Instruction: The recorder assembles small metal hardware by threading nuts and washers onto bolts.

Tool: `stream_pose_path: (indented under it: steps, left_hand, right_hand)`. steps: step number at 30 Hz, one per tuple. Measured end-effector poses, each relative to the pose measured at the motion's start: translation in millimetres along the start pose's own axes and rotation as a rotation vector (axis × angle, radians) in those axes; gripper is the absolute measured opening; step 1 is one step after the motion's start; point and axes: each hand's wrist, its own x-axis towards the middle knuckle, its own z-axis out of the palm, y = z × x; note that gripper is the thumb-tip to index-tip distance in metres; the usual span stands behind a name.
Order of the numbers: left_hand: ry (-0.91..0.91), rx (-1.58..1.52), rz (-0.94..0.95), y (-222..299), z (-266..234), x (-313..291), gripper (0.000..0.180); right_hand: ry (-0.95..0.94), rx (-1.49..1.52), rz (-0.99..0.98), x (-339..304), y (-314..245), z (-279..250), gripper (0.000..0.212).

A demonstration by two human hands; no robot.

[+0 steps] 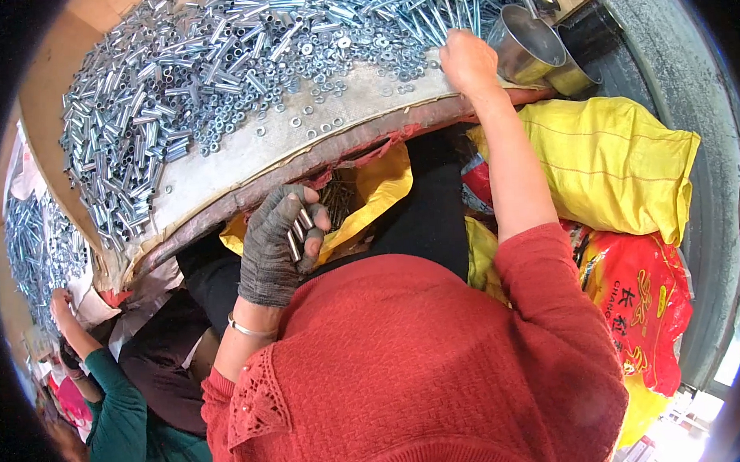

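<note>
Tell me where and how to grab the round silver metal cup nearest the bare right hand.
Probably grip the cup by its left rim, coming from the left, where the right hand is: its open mouth should let fingers straddle the wall, while a black, rounded object sits close on its right.

Right hand [468, 63]: grip hidden by knuckles. Bolts [440, 15] cut off by top edge.

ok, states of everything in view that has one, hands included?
Left hand, gloved, curled around metal sleeves
Right hand, bare, at long metal rods, grip hidden
Heaped sleeves, loose
Flat washers, scattered
Steel cup, uncovered
Lower yellow bag, mouth open
Yellow woven sack, bulging
</note>
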Motion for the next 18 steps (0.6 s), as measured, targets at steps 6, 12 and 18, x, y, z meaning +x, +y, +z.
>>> stream_pose_path:
  steps: [6,12,18]
  left_hand:
    - [0.065,0.005,0.044,4.7,7.7,1.4,0.028]
    - [-0.016,-0.074,0.008,7.1,-15.6,2.8,0.027]
    - [-0.031,-0.257,0.051,3.8,-23.5,6.8,0.039]
  right_hand:
    - [0.225,0.132,0.109,-19.0,2.5,-27.3,0.024]
    - [0.536,1.174,0.004,-56.2,-9.4,-58.0,0.011]
    - [0.357,1.228,0.046,-93.1,-32.4,-63.1,0.012]
